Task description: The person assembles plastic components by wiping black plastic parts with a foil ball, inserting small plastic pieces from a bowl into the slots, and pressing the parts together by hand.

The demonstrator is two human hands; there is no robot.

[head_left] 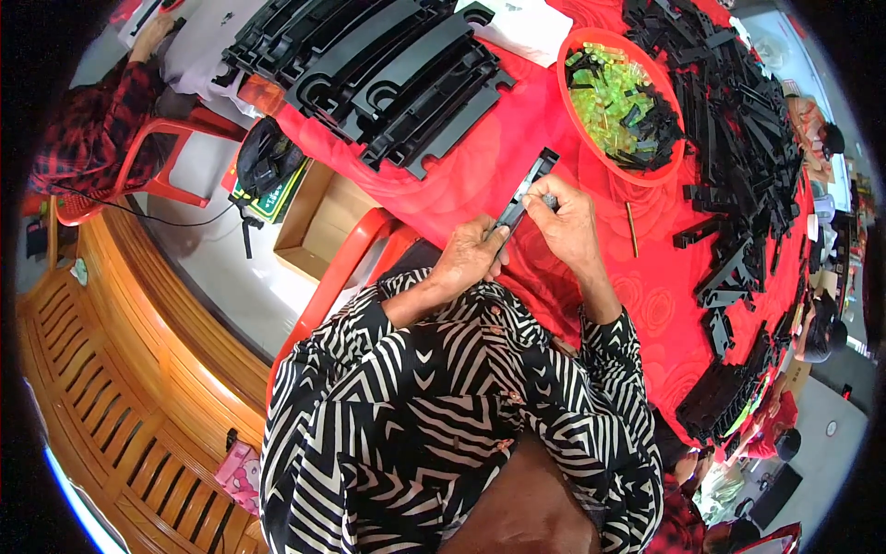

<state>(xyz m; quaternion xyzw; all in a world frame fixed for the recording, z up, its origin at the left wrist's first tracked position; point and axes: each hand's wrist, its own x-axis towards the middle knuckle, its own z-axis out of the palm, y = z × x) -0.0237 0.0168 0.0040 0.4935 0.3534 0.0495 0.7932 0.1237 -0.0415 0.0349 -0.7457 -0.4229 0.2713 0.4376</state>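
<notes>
Left hand: left hand (471, 256), fingers curled and clamped on the near end of a long, narrow black plastic strip (526, 189).
Right hand: right hand (565, 222), fingers pinched together on the middle of the same strip, just beside the left hand.
Held item: the strip slants up and away from both hands, its far end free above the red patterned cloth tabletop (480, 175).
Just right of the hands: a thin brown stick (632, 229) lying flat on the cloth.
Beyond the hands, to the right: a round red plastic basin (578, 118) holding small translucent yellow-green pieces (614, 97) mixed with small black parts.
Beyond the hands, to the left: a stack of long curved black plastic panels (388, 69).
Far right of the hands: a sprawling heap of loose black plastic strips (738, 148).
Left of the hands, below the tabletop edge: an open brown cardboard box (309, 222) on the floor.
</notes>
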